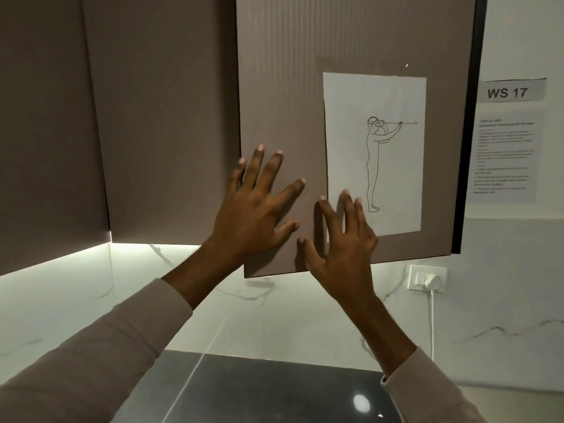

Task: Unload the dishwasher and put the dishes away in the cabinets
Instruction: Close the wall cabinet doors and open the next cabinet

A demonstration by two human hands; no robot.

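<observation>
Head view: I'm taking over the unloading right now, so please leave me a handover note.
Left hand: open, fingers spread, holding nothing, raised before the cabinet door.
Right hand: open, empty, over the lower corner of the drawing sheet on that door.
Dishes and dishwasher: not in view.
Done: nothing visible.
Left: apparently the whole unloading.

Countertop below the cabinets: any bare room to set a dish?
The dark countertop shows bare below the marble backsplash, between left sleeve and right sleeve. Crowded higher up: left hand and right hand spread before the cabinet door; a cable hangs at right.
</observation>
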